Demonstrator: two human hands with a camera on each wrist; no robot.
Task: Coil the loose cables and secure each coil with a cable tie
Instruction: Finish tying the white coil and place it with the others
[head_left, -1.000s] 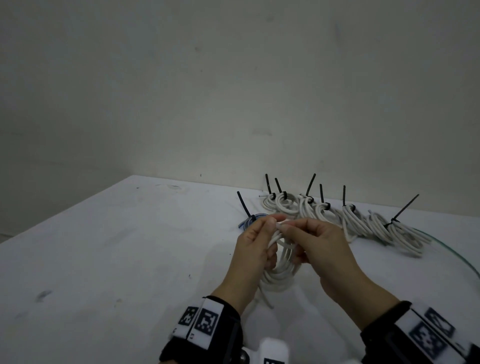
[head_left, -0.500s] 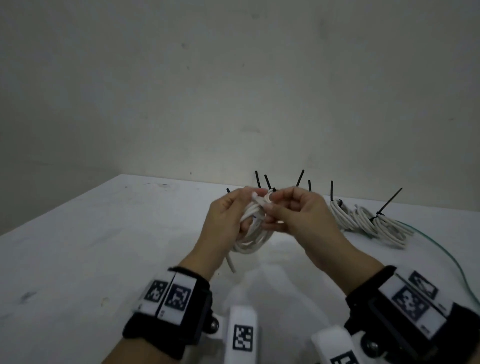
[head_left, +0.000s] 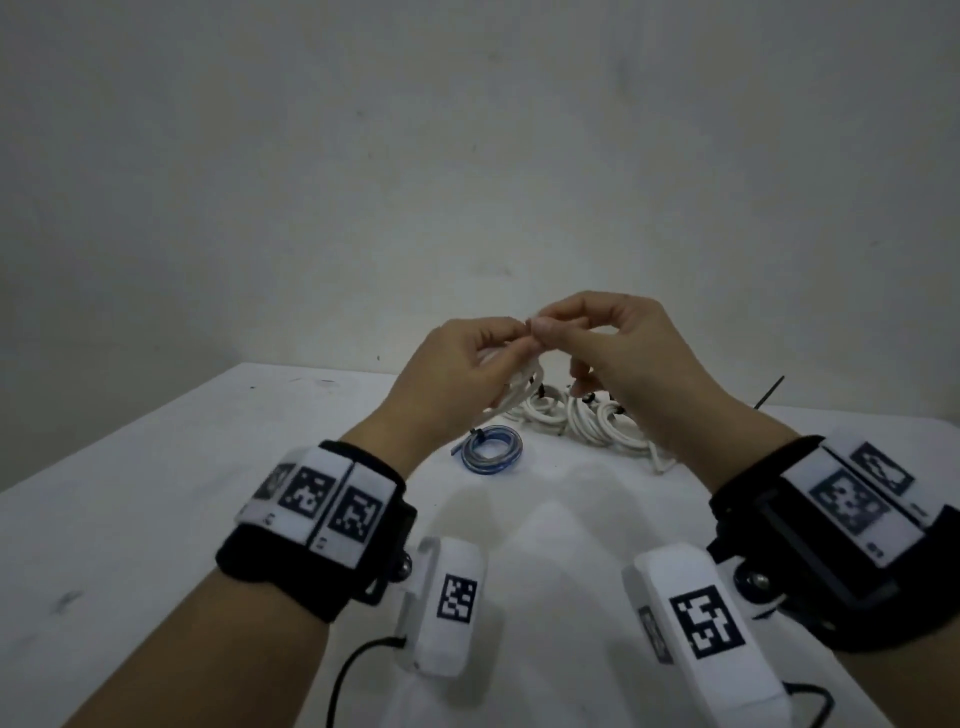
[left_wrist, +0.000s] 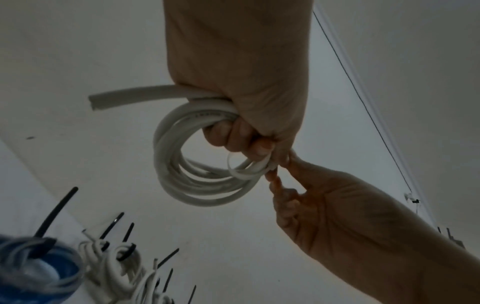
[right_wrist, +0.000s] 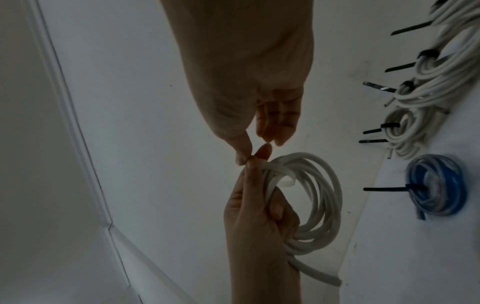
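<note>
A bare, dim room set up as a plain work station rather than a home: a scuffed white table (head_left: 156, 493) stands against an unadorned pale wall (head_left: 467, 156), with no furniture or decoration in view. At the far side of the table lie a row of white cable coils (head_left: 582, 421), each bound with a black tie, and one blue coil (head_left: 491, 449) just beside them. The person's wrists carry black bands with printed square marker tags (head_left: 332, 506) and white camera housings (head_left: 449, 603), which gives it the look of a recording or test setup.
</note>
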